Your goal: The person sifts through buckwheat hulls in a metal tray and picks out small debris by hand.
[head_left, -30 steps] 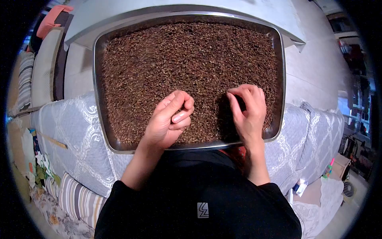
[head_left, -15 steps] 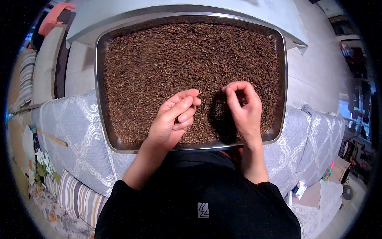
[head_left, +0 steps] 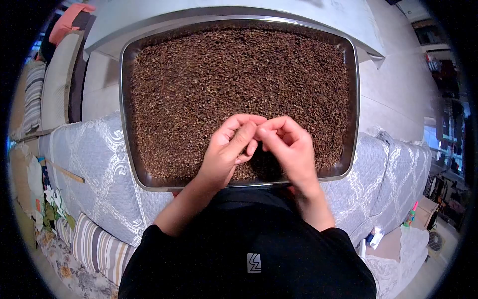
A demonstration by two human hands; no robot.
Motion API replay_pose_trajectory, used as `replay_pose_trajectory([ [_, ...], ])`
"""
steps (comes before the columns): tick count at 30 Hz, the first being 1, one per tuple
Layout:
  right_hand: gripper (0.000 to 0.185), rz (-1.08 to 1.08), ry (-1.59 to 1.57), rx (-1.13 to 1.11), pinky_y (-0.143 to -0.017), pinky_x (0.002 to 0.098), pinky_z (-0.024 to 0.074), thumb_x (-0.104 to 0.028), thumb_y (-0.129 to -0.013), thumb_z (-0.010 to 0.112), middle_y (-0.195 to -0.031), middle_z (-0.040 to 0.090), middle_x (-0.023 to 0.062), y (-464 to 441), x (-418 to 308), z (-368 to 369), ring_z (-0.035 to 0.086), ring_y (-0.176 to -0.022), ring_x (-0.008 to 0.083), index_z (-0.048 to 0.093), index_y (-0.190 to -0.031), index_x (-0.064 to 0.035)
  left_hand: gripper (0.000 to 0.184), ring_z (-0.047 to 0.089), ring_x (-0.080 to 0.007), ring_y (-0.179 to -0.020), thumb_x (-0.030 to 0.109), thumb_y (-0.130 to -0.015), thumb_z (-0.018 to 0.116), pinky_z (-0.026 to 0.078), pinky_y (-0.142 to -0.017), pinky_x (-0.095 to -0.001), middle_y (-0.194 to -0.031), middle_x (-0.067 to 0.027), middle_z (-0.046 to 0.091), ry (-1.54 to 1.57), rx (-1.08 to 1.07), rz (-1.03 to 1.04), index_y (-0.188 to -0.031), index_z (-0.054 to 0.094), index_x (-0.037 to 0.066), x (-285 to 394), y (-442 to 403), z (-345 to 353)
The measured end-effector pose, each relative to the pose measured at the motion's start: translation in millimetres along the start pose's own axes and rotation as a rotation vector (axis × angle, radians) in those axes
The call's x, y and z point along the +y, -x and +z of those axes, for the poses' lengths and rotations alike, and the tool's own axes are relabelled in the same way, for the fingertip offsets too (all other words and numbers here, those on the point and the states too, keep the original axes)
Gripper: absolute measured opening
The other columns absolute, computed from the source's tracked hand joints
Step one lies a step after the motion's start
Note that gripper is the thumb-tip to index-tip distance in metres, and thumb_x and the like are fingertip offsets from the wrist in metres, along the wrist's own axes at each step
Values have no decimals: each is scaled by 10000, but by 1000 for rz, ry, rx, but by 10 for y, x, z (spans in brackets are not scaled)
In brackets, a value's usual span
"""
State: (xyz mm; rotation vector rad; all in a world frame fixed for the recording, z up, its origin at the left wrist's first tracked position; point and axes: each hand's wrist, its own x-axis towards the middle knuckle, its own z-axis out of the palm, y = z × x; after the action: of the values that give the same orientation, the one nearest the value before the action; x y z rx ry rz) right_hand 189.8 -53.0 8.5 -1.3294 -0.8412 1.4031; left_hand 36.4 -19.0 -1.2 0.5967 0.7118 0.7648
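A large metal tray (head_left: 356, 109) sits in front of me, filled with a layer of small, dry, dark brown pieces (head_left: 219, 74) that look like seeds or dried husks. Over its near half, my left hand (head_left: 230, 147) is closed in a pinch, thumb against forefinger. My right hand (head_left: 291, 144) pinches too, its fingertips meeting those of the left. Whatever lies between the fingertips is too small to make out. Both hands are held above the brown layer, and a dark shadow falls under the right one.
Beyond the tray stands a table with a pale cover (head_left: 209, 9). A grey patterned sofa cover (head_left: 94, 164) spreads on both sides of me. At lower left lies a striped cushion (head_left: 99, 249); a long cushioned seat (head_left: 59, 74) is at far left.
My right hand has moved left and slightly down, and my left hand a little right. Their fingertips, apart before, now meet.
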Motion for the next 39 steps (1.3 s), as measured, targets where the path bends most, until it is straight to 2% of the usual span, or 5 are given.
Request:
replay_pose_trajectory([
  [3, 147, -762, 848, 98, -573, 336, 485, -68, -835, 751, -777, 663, 54, -1, 66, 83, 615, -644, 198, 700, -969, -39, 303, 461, -24, -683, 278, -1075, 433, 307, -511, -157, -882, -8, 561, 43, 104, -143, -1182, 582, 37, 31, 21, 30],
  [12, 121, -248, 510, -280, -694, 337, 524, -85, -936, 632, -857, 673, 126, 272, -37, -291, 663, -764, 243, 724, -950, -7, 295, 417, -109, -663, 231, -1071, 412, 344, -476, -200, -812, -33, 412, 525, 81, -100, -832, 468, 68, -46, -17, -490],
  [17, 192, 183, 481, -423, -740, 327, 543, -88, -991, 557, -980, 692, 104, 339, 133, -465, 676, -825, 181, 671, -1129, -17, 185, 559, -273, -1116, 158, -1040, 445, 424, -1115, -478, -966, -83, 534, 1168, -62, -50, -914, 526, 50, 177, 37, -418],
  [22, 336, -20, 110, -151, -876, 306, 533, -87, -1019, 502, -1300, 621, 97, -74, 31, -539, 657, -1083, 181, 566, -1341, -15, 200, 505, -301, -1310, 101, -1025, 486, 398, -1157, -501, -1042, -92, 602, 1294, -11, -50, -1137, 641, 42, 217, 17, -300],
  [39, 160, -156, 303, 592, -668, 216, 456, -137, -970, 648, -895, 662, 0, 29, 126, -896, 581, -758, 78, 703, -1081, -36, 345, 402, -74, -538, 205, -1091, 385, 256, -404, -207, -695, -12, 439, 1154, -469, -150, -1212, 643, 10, 106, -276, -302],
])
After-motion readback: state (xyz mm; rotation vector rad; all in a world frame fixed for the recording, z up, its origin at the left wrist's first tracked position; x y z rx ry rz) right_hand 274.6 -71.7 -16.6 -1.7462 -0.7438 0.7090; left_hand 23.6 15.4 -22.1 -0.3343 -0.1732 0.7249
